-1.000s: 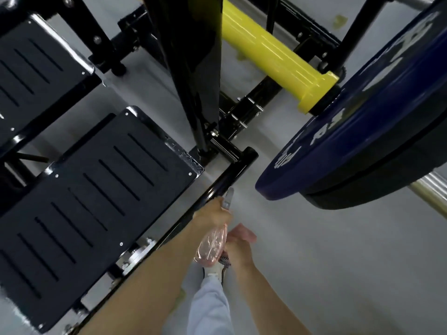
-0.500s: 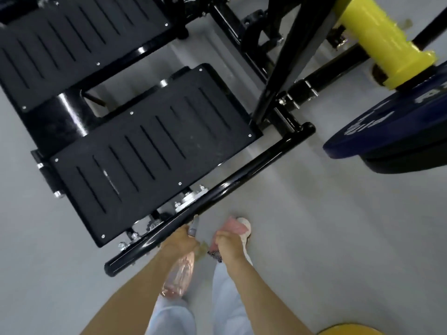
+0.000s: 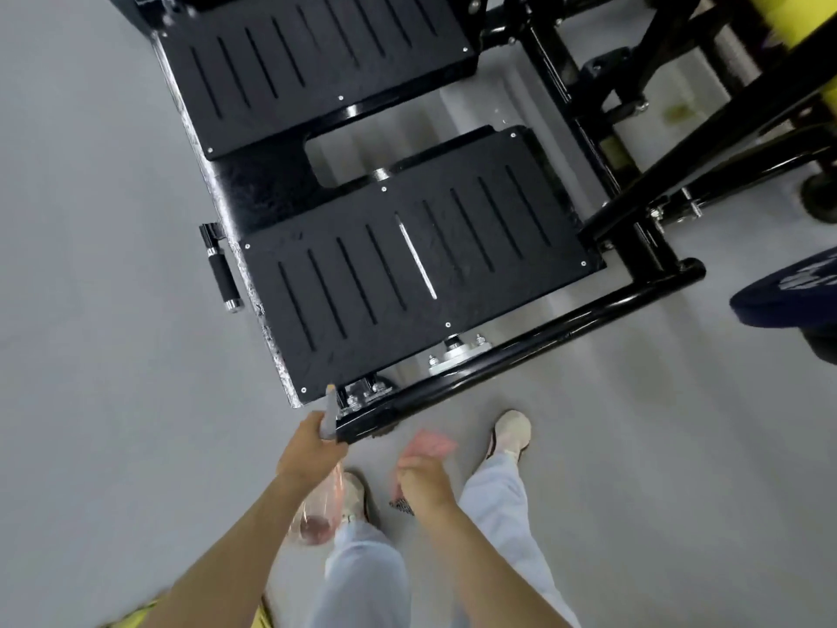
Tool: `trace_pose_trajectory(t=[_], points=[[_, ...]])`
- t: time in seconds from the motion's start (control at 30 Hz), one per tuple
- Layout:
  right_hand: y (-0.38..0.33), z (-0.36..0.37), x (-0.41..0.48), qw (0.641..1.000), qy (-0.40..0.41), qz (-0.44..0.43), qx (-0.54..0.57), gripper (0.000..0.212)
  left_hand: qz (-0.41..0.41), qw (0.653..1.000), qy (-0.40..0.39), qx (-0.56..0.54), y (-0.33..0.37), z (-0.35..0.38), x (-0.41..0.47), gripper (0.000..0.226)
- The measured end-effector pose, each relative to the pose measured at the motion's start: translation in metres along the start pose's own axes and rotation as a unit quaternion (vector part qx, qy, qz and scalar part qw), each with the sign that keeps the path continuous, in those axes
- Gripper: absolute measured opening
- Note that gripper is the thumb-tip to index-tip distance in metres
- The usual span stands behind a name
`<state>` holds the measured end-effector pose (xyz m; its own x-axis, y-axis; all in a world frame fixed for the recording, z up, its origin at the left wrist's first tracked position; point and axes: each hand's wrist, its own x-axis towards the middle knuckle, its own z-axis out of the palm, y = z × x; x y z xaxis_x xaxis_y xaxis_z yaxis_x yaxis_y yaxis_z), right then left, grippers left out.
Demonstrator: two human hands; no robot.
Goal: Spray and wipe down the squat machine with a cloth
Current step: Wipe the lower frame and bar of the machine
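Observation:
The squat machine fills the upper view: two black slotted foot plates on a black frame, with a round black base tube along the near edge. My left hand grips a clear spray bottle with pinkish liquid; its grey nozzle points up at the near corner of the lower plate. My right hand is closed on a pink cloth, held above the floor just short of the base tube's near end, not touching the machine.
A blue weight plate hangs at the right edge, a yellow part top right. A black and chrome handle sticks out left of the plates. My feet in pale shoes stand on grey floor by the tube.
The view has pulled back and swung left along the machine. Both hands moved along the base tube toward its near end; the weight plate slid to the right edge.

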<state>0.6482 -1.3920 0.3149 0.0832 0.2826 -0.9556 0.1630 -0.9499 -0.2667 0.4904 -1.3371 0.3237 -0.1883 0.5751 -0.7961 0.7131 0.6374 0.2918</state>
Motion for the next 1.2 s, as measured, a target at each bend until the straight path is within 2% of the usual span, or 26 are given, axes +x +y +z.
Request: trace_pose_trajectory(t=[0.13,0.23,0.33,0.47,0.53,0.6,0.7,0.73,0.8,0.87,0.97,1.07,1.13,1.2], points=[[-0.021,-0.003,0.006,0.998,0.017,-0.028,-0.056,0.03,0.075,0.991,0.08,-0.079,0.034,-0.024,0.021,0.024],[-0.031,-0.011,0.016,0.993,0.035,-0.057,-0.094,0.041,0.117,0.98,0.108,-0.121,0.06,-0.033,0.036,0.028],[-0.036,-0.021,0.032,0.992,0.045,-0.079,-0.086,0.03,0.149,0.972,0.111,-0.143,0.095,-0.038,0.052,0.013],[-0.042,-0.041,0.049,0.992,0.072,-0.076,-0.069,0.027,0.187,0.956,0.108,-0.198,0.128,-0.041,0.084,0.039],[-0.041,-0.051,0.058,0.992,0.062,-0.068,-0.084,0.027,0.194,0.948,0.115,-0.226,0.139,-0.037,0.092,0.04],[-0.038,-0.059,0.067,0.992,0.057,-0.071,-0.091,0.036,0.188,0.947,0.153,-0.21,0.142,-0.031,0.098,0.041],[-0.041,-0.068,0.062,0.991,0.076,-0.067,-0.082,0.041,0.178,0.952,0.141,-0.207,0.133,-0.024,0.107,0.034],[-0.041,-0.071,0.059,0.992,0.074,-0.059,-0.082,0.04,0.168,0.955,0.14,-0.201,0.129,-0.021,0.111,0.045],[-0.044,-0.075,0.055,0.991,0.067,-0.076,-0.089,0.041,0.092,0.974,0.118,-0.172,0.121,-0.014,0.116,0.09],[-0.048,-0.078,0.051,0.99,0.072,-0.082,-0.087,0.04,-0.041,0.983,0.095,-0.149,0.12,0.0,0.108,0.106],[-0.059,-0.09,0.04,0.99,0.106,-0.083,-0.05,0.036,-0.138,0.983,0.073,-0.101,0.132,0.036,0.073,0.096],[-0.076,-0.114,0.03,0.987,0.121,-0.097,-0.028,0.038,-0.11,0.986,0.044,-0.116,0.159,0.074,0.059,0.07],[-0.084,-0.14,0.029,0.987,0.121,-0.1,-0.033,0.032,-0.072,0.984,-0.066,-0.151,0.184,0.101,0.062,0.06],[-0.09,-0.171,0.031,0.987,0.124,-0.097,-0.032,0.025,-0.084,0.955,-0.216,-0.183,0.215,0.122,0.056,0.066]])
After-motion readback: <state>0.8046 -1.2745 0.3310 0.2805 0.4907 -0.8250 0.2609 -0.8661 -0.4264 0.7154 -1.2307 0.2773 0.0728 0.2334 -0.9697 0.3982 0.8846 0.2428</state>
